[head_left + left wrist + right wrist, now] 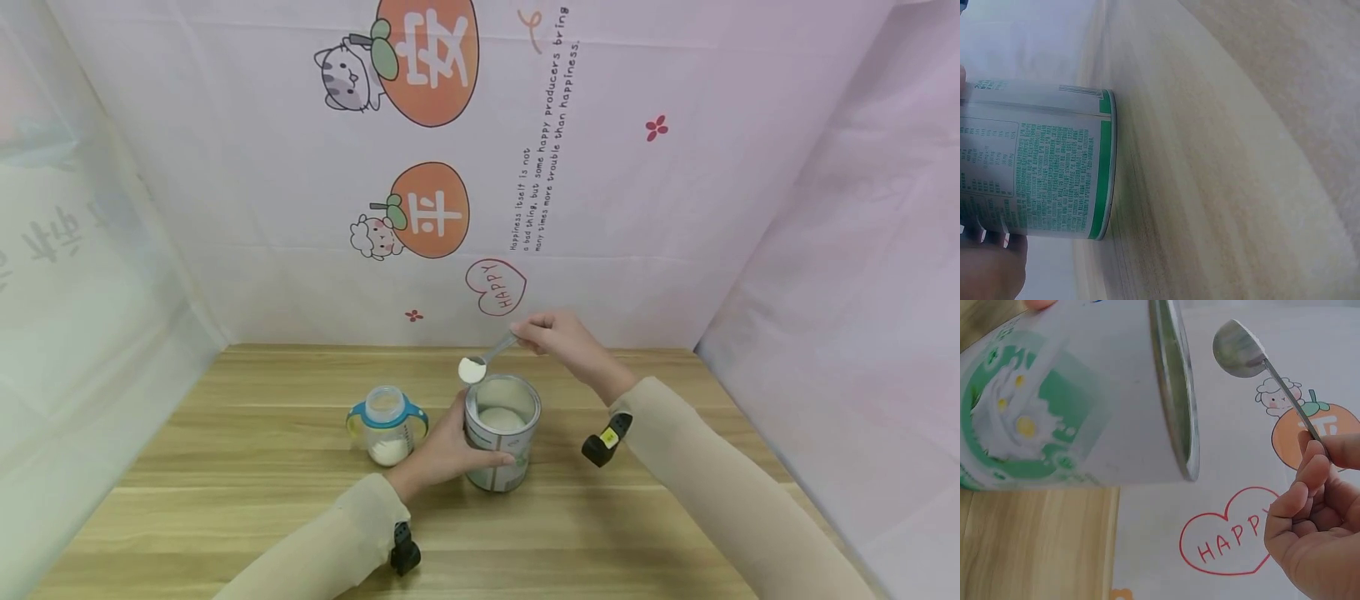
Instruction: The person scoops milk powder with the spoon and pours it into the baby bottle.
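A can of white powder (517, 446) stands uncovered on the table, powder visible inside it. My left hand (448, 446) grips the can's side, thumb across the front; in the left wrist view, its fingers (994, 269) wrap the printed wall. Above the can's far left rim is a metal scoop (472, 370) heaped with white powder. My right hand (558, 340) pinches the end of the scoop's handle, as the right wrist view shows too, where the bowl hangs apart from the rim. A baby bottle (386, 427) with blue handles stands uncapped to the left, white powder in its bottom.
The wood-grain table (247, 467) ends at a white printed cloth (600, 275) behind. More white cloth hangs along the left and right sides. Both wrists wear black straps with small devices.
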### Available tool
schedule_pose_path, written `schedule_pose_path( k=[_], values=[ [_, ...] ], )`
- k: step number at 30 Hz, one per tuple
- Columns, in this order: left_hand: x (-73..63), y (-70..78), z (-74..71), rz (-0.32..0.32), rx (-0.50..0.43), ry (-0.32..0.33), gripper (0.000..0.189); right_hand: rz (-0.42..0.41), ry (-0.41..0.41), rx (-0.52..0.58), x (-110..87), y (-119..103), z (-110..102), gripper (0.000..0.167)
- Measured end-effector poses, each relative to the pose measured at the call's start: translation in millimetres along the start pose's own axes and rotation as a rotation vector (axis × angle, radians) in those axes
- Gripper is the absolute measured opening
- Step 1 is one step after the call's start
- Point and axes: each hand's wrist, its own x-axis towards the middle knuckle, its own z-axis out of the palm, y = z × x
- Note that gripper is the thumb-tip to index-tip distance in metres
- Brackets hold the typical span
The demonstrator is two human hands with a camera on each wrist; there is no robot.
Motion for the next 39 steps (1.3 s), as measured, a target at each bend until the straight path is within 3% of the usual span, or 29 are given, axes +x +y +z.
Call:
schedule_pose_path(
  k=[9, 20, 32, 39],
  values=[
    [-0.1, -2.5, -0.9, 0.001, 0.031, 0.008, 0.107, 0.026, -0.012, 0.008, 12.1, -11.4, 14.7, 0.033],
    [-1.1, 0.3, -1.9, 0.012, 0.026, 0.006, 0.105, -0.047, -0.034, -0.030, 25.7, -21.6, 39.8, 0.032],
    [-1.3, -2.0, -2.0, 0.003, 0.020, 0.001, 0.108, -0.030, -0.049, 0.017, 31.5, -37.3, 65.4, 0.030],
    [-1.4, -2.3, -3.2, -0.001, 0.049, -0.009, 0.108, -0.038, -0.065, -0.085, 37.5, -40.2, 78.2, 0.032]
  ],
)
